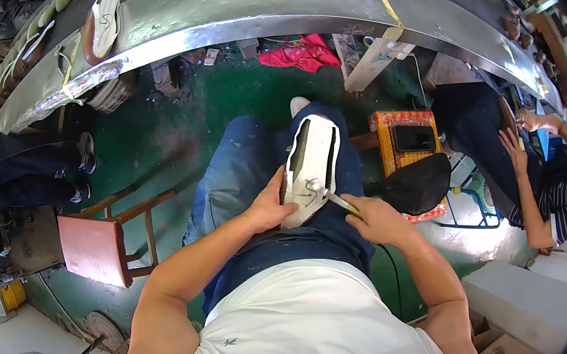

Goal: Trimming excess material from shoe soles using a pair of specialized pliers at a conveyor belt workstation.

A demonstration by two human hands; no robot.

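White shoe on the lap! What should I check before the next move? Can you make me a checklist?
1. Left hand steadying the white shoe: ok, it grips the side near the bottom end.
2. Right hand holding the hammer: ok, it grips the handle.
3. Shoe supported: ok, it rests on the lap, over the blue jeans.
4. Left thumb apart from the hammer's head: ok, the thumb is left of it.
5. Hammer's head touching the shoe: cannot tell from above.
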